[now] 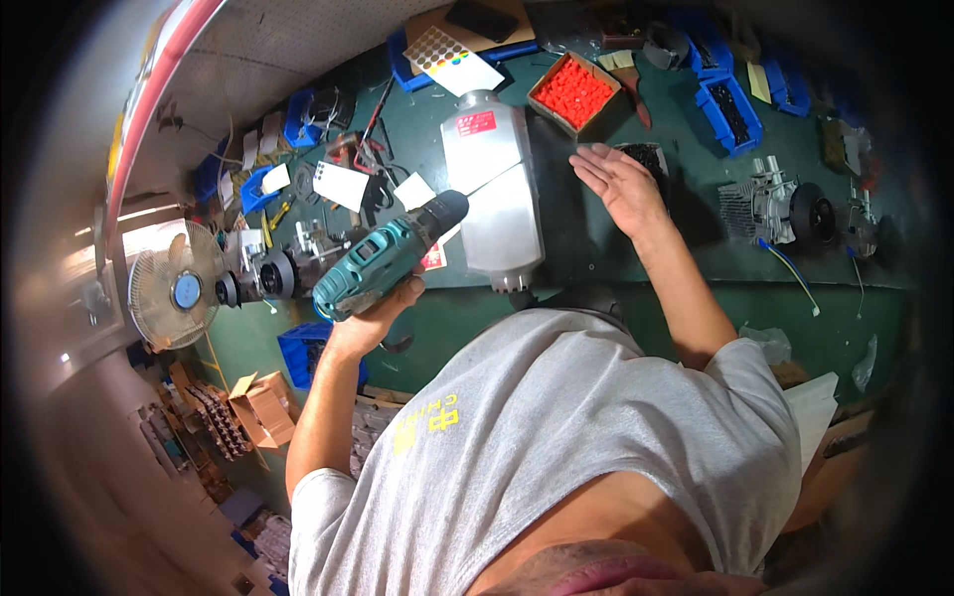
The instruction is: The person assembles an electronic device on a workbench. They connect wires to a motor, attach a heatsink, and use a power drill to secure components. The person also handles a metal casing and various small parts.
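My left hand is wrapped round the grip of a teal cordless drill. Its long thin bit points up and to the right, across a silver metal housing lying lengthwise on the green bench. Whether the bit touches the housing, I cannot tell. My right hand is held over the bench right of the housing, fingers stretched out and nothing visible in it. Partly behind that hand is a container of small black parts. A cardboard box of small red-orange parts stands just beyond the fingertips.
Metal units with black round fans stand at the right; similar ones are at the left, near a desk fan. Blue bins line the back right. A brush and a sticker sheet lie at the back.
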The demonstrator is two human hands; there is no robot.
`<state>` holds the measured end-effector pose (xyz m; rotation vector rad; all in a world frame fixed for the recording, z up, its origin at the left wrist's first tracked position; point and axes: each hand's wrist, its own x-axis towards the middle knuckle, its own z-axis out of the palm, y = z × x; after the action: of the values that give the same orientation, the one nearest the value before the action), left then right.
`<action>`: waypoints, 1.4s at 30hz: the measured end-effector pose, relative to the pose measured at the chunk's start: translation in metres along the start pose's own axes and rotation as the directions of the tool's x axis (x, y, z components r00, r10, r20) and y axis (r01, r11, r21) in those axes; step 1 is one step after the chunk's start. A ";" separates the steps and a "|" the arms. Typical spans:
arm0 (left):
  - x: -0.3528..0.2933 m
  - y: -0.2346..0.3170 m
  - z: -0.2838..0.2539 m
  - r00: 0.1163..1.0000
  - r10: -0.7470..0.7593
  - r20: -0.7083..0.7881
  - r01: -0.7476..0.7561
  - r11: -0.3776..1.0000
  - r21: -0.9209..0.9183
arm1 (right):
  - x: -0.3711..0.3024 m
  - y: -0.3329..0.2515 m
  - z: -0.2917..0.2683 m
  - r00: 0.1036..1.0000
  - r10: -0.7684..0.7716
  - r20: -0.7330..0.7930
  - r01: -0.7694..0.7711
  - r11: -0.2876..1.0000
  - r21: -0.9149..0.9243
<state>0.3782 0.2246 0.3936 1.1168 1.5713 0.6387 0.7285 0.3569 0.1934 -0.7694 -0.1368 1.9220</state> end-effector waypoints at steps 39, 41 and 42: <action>-0.171 -0.206 -0.039 0.999 0.038 0.019 -0.039 0.997 0.061 | -0.124 0.255 0.008 0.832 0.555 -0.027 -0.549 0.828 0.111; -0.166 -0.205 -0.032 0.999 0.041 0.002 -0.041 0.993 0.112 | -0.119 0.258 0.004 0.828 0.561 -0.020 -0.554 0.822 0.130; -0.163 -0.205 -0.030 0.998 0.059 -0.001 -0.059 0.991 0.119 | -0.118 0.259 0.002 0.827 0.562 -0.008 -0.557 0.822 0.122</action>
<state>0.2832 -0.0039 0.3018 1.2557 1.6019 0.5928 0.5599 0.1344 0.1406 -0.8338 0.2586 2.4417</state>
